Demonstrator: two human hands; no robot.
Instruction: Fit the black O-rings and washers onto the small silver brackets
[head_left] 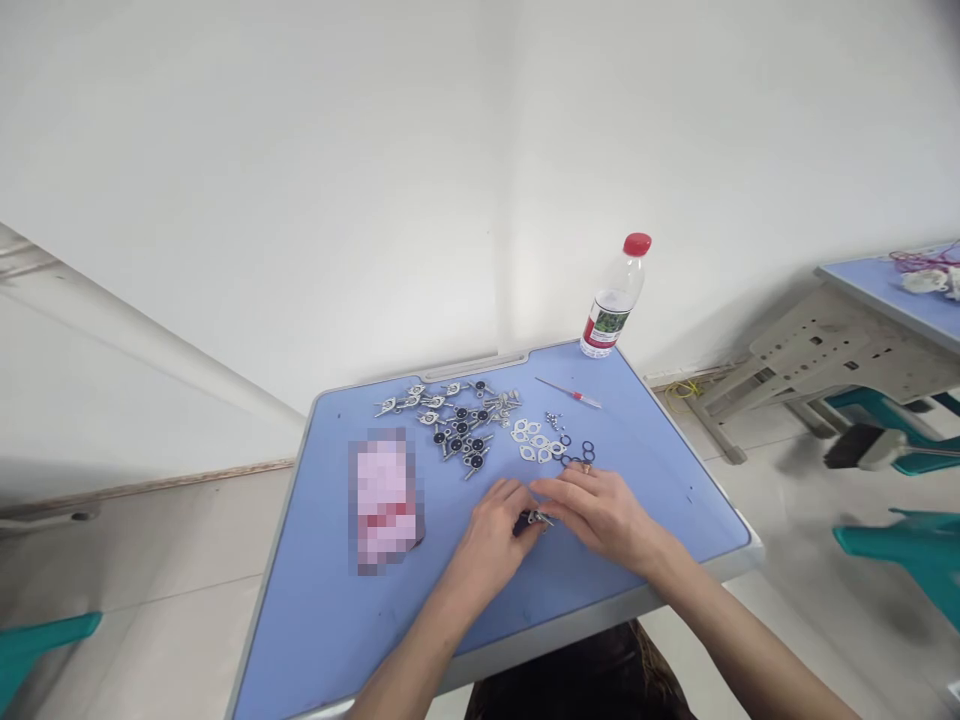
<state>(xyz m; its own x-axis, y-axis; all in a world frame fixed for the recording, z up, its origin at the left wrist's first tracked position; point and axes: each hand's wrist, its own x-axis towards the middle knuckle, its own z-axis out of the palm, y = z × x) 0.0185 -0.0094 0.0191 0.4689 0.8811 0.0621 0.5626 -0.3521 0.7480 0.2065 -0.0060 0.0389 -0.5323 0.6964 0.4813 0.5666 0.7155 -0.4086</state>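
Note:
My left hand (pixel 496 530) and my right hand (pixel 600 508) meet over the blue desk (pixel 315 620), near its middle. Together they pinch a small metal part with a black piece (pixel 534 519) between their fingertips. Just beyond them lie flat metal plates (pixel 534 441), black rubber rings (pixel 579 450) and a heap of assembled metal and black parts (pixel 457 420). A ring shows on a finger of my right hand.
A water bottle with a red cap (pixel 615 298) stands at the desk's far right corner. A thin red-handled tool (pixel 570 392) lies near it. A blurred pink object (pixel 384 498) lies on the left. Another desk (pixel 885 290) and teal chairs (pixel 907 550) stand to the right.

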